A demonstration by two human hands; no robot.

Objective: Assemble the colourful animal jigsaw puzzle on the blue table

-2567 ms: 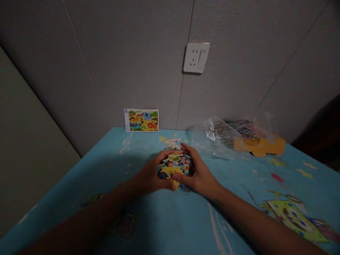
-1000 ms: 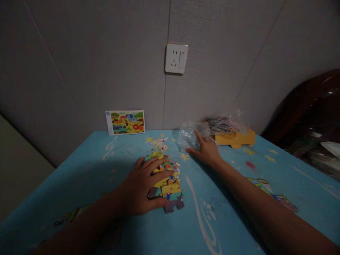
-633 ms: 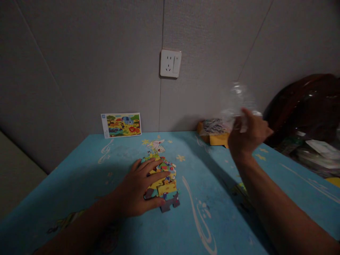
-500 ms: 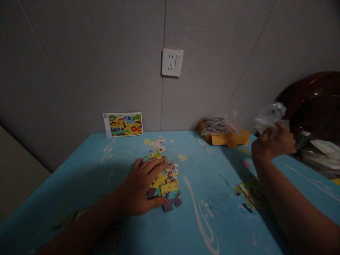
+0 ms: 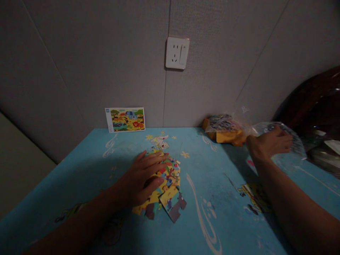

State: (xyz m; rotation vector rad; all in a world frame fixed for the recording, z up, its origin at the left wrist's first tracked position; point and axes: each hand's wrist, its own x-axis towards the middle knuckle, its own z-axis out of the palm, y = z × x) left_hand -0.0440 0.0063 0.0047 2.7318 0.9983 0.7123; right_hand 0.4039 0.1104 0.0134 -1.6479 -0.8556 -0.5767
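Observation:
My left hand (image 5: 140,179) lies flat with fingers spread on a heap of colourful puzzle pieces (image 5: 166,186) on the blue patterned tablecloth (image 5: 212,198). Some pieces have slid out toward me at the heap's near edge. My right hand (image 5: 268,144) is stretched out at the table's right side, its fingers extended onto a clear plastic bag (image 5: 288,150) that rests there. Whether those fingers grip the bag is unclear.
A small picture card (image 5: 125,119) leans against the grey wall at the table's back. An orange box under crinkled plastic (image 5: 224,129) sits at the back right. A white wall socket (image 5: 177,53) is above. A dark rounded object (image 5: 313,102) stands to the right.
My right hand left the pile, took up the clear bag, swung it right and lowered it at the table's right side. My left hand pressed the pile, which has spread toward me.

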